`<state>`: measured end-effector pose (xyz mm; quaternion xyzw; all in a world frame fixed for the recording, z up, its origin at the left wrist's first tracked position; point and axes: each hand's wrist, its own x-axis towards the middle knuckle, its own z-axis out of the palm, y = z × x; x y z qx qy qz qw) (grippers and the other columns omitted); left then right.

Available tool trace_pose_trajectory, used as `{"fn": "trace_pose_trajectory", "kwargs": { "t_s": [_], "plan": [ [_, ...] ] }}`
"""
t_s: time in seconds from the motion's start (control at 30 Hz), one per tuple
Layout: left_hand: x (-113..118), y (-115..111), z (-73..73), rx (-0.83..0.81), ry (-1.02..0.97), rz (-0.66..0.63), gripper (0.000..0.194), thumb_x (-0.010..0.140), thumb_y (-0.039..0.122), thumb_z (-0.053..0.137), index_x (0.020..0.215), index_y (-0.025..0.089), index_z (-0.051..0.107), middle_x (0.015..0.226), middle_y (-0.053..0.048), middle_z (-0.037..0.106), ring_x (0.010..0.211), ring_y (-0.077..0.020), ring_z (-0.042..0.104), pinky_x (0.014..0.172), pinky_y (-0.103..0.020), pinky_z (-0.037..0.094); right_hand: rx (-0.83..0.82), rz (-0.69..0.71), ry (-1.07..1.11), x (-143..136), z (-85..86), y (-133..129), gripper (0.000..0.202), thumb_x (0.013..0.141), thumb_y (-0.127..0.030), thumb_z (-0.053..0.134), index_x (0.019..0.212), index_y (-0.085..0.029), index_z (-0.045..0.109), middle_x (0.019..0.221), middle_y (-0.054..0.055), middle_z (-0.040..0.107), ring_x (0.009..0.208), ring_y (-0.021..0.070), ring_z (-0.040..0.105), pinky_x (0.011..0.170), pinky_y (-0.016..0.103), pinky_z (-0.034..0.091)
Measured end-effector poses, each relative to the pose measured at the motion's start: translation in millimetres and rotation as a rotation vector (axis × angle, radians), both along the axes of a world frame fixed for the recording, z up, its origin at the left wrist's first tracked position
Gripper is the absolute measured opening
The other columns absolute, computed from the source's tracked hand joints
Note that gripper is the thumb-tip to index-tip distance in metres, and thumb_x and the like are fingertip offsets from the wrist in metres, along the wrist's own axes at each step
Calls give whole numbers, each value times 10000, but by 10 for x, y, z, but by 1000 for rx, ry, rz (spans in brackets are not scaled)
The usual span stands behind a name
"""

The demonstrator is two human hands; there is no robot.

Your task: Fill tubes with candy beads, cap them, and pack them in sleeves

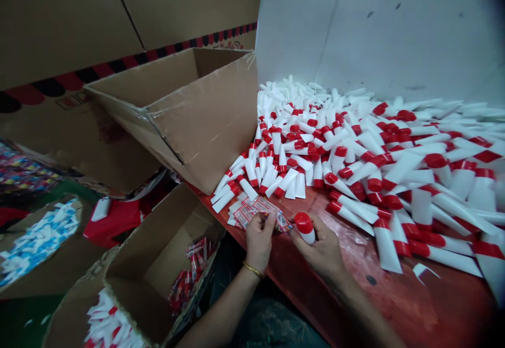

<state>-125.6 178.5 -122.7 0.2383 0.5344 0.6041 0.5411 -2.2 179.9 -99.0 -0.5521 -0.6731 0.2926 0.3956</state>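
Note:
My left hand (259, 242), with a gold bangle at the wrist, pinches the edge of a printed plastic sleeve (282, 222) near the table's front edge. In my right hand (323, 248) is a white tube with a red cap (304, 224), cap facing up. The fingertips of that hand also reach the right end of the sleeve. Just behind my left hand, more flat printed sleeves (244, 212) lie in a loose stack on the red table (355, 285). Red-capped white tubes (290, 179) are heaped behind both hands.
An open cardboard box (209, 121) stands left of the heap. Below it, another carton (138, 253) holds red wrapped packs (189, 279). White-and-red pieces (110, 321) and blue-and-white pieces (43, 237) fill containers at lower left. A pale panel (379, 32) rises behind the heap.

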Motion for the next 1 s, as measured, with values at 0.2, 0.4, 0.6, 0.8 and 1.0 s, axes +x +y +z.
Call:
{"fn": "trace_pose_trajectory", "kwargs": {
  "t_s": [0.2, 0.4, 0.6, 0.8, 1.0],
  "plan": [
    [67, -30, 5, 16, -3, -81, 348, 650, 474, 658, 665, 132, 597, 606, 5, 579, 568, -106, 502, 574, -221, 419, 8, -158, 53, 25, -17, 37, 150, 713, -264, 537, 827, -170, 567, 677, 2, 593, 569, 136, 532, 536, 235, 435],
    [52, -4, -14, -21, -130, 0, 323, 681, 443, 649, 772, 140, 588, 663, 11, 599, 579, -99, 536, 592, -223, 449, -11, 16, 57, 123, 43, -67, 245, 814, -359, 478, 949, -166, 544, 706, 10, 578, 589, 135, 515, 545, 233, 430],
    [32, -6, -28, -36, -172, 40, 327, 666, 448, 664, 756, 146, 579, 660, 14, 612, 585, -99, 550, 586, -213, 456, 81, 161, -120, 187, 130, -194, 240, 841, -308, 466, 1030, -185, 547, 898, 53, 632, 768, 176, 592, 684, 266, 469],
    [41, -28, 48, -52, -296, -1, 349, 636, 448, 692, 777, 154, 568, 688, 5, 627, 577, -105, 568, 576, -227, 466, 170, 102, -324, 174, 65, -195, 258, 806, -319, 544, 1036, -206, 572, 933, 60, 654, 817, 203, 621, 694, 300, 490],
    [159, -47, 67, -23, -220, -136, 342, 613, 377, 729, 807, 121, 611, 743, -41, 652, 669, -137, 590, 653, -253, 456, 120, 107, -303, 94, -44, -177, 306, 821, -325, 509, 1092, -188, 545, 1008, 88, 639, 871, 216, 621, 729, 329, 505]
  ]
}}
